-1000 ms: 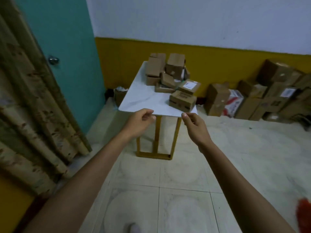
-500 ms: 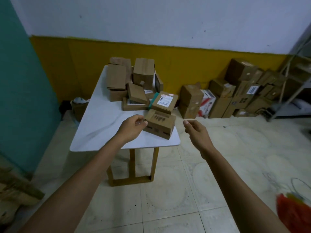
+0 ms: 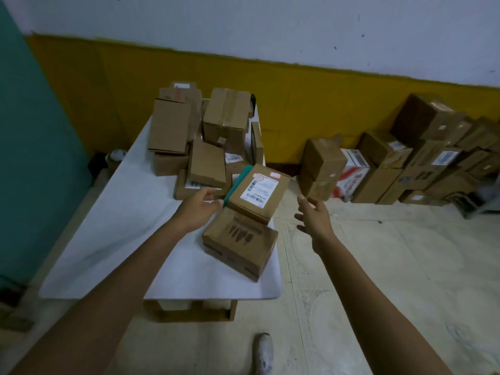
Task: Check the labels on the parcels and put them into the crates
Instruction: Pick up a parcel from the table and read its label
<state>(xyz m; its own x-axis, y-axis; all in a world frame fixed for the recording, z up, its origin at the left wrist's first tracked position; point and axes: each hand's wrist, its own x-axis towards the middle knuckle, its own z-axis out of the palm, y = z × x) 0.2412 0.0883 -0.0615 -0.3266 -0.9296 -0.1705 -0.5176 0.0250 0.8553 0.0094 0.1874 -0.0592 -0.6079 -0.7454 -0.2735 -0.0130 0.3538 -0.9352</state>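
Left grip (image 3: 200,205) is out over the white worktop (image 3: 108,226), fingers relaxed and unclasped, tips touching the teal left side of the labelled parcel (image 3: 259,190). That parcel lies tilted, label up, on a brown printed parcel (image 3: 240,240) near the worktop's near right corner. Right grip (image 3: 315,216) hovers just off the right edge, fingers spread, holding nothing. More parcels (image 3: 213,131) are piled at the far end, and cartons (image 3: 405,163) line the floor by the wall.
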